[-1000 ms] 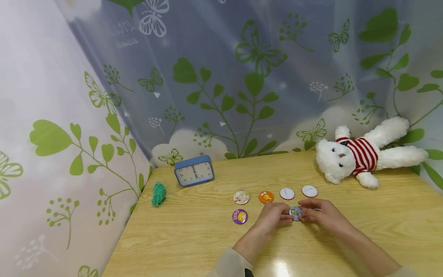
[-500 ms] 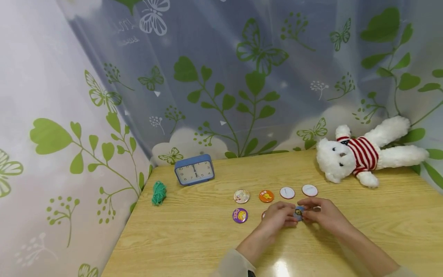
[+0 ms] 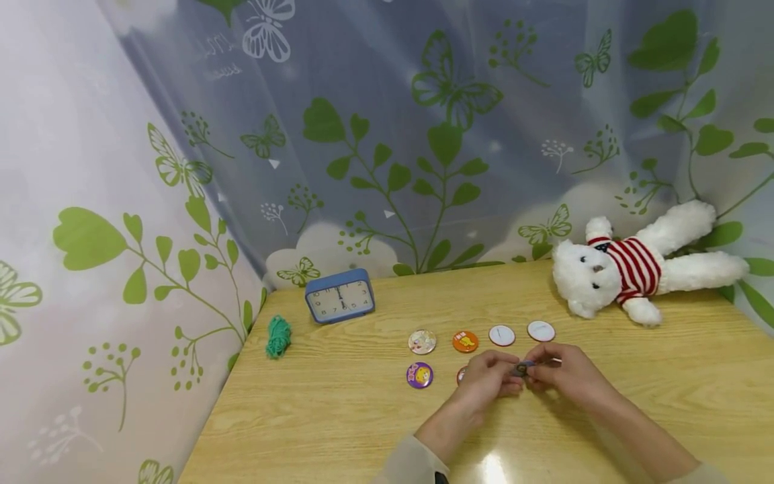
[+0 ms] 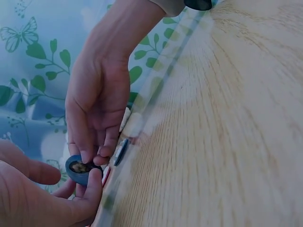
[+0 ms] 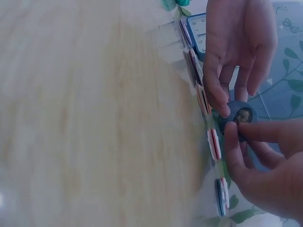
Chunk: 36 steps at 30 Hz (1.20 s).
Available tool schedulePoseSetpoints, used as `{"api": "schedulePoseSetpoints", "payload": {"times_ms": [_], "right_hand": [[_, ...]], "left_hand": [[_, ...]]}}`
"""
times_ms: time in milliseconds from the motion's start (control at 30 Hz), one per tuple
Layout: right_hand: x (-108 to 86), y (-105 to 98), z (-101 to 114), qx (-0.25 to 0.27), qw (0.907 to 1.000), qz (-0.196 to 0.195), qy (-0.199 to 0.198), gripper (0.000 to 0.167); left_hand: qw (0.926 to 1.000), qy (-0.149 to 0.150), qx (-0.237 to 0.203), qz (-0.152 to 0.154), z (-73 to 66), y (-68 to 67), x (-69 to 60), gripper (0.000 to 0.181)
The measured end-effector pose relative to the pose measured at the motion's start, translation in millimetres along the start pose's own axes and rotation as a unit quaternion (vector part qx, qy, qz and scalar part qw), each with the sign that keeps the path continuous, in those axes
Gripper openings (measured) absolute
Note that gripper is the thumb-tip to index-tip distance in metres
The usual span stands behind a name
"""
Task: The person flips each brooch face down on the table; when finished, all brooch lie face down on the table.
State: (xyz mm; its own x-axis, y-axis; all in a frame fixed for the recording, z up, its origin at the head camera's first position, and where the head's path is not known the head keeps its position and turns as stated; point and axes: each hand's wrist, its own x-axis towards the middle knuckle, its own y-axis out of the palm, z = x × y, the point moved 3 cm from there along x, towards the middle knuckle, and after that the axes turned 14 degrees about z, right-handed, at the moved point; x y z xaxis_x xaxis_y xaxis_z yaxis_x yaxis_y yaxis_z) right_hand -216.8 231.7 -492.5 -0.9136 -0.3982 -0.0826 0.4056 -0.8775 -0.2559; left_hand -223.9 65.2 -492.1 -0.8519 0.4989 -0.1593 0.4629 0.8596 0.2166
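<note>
A small blue pin badge (image 3: 523,368) with a picture on its face is between both hands, just above the table (image 3: 326,410). In the head view it is tilted almost edge-on. My left hand (image 3: 486,378) pinches its left side, and my right hand (image 3: 565,371) pinches the right side between thumb and fingers. The right wrist view shows the badge (image 5: 243,115) face with fingertips from both hands on its rim. Just past the left hand, a red-rimmed badge (image 3: 461,374) is partly hidden by the fingers.
Behind the hands lie an orange badge (image 3: 465,341), a pale badge (image 3: 422,342) and two white-backed badges (image 3: 502,335). A purple badge (image 3: 420,375) is left of them. Farther off are a blue clock (image 3: 340,296), green yarn (image 3: 278,337) and a white teddy bear (image 3: 629,269).
The blue badge has turned from face-up to nearly edge-on. My left hand has shifted slightly right, uncovering part of the red-rimmed badge. The right hand stays nearly in place.
</note>
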Motion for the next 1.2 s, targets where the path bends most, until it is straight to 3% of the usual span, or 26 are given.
{"api": "schedulePoseSetpoints", "payload": {"times_ms": [267, 467, 767, 1200], "right_hand": [[-0.2, -2.9, 5.8, 0.014, 0.9995, -0.010, -0.026, 0.017], [-1.4, -4.7, 8.4, 0.000, 0.9987, -0.033, -0.040, 0.015], [-2.4, -6.3, 8.4, -0.047, 0.9977, -0.040, -0.028, 0.016], [-3.3, -6.3, 3.4, -0.018, 0.9994, -0.027, -0.006, 0.019]], "left_hand": [[0.9999, 0.014, -0.003, 0.008, -0.5, -1.1, 1.3, 0.016], [0.9994, 0.006, -0.030, 0.014, 2.2, -0.1, 3.2, 0.016], [0.9972, 0.018, -0.068, 0.024, 3.4, 0.8, 5.4, 0.015], [0.9959, 0.021, -0.088, -0.003, 1.9, 0.7, 3.4, 0.027]]}}
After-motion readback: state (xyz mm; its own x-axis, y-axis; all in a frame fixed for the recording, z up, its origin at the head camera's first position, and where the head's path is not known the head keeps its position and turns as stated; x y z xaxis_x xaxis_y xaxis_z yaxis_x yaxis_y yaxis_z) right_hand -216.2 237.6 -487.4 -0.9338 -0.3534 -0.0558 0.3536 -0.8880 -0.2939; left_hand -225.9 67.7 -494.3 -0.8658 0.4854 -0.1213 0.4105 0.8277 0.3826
